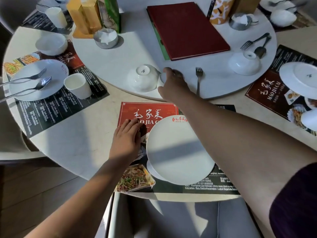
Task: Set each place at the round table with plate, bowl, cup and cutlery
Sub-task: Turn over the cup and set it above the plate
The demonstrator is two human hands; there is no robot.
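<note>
A white plate (180, 150) lies on the red and black placemat (147, 110) at the near place, with a second white rim showing under its left edge. My left hand (127, 140) rests flat on that placemat beside the plate. On the turntable (109, 60) stands an upside-down white bowl (143, 78). My right hand (173, 85) reaches over the turntable's edge, its fingers curled round a small white cup (162, 77) next to the bowl; the hand hides most of the cup. A fork (199, 79) lies just right of that hand.
The left place holds a plate (37, 79) with fork and spoon, a cup (77, 85) and a bowl (51, 43). At right are an upside-down plate (300, 79), an upside-down bowl (243, 63) and cutlery (257, 43). A red menu book (187, 30) lies on the turntable. A grey chair (171, 219) stands below.
</note>
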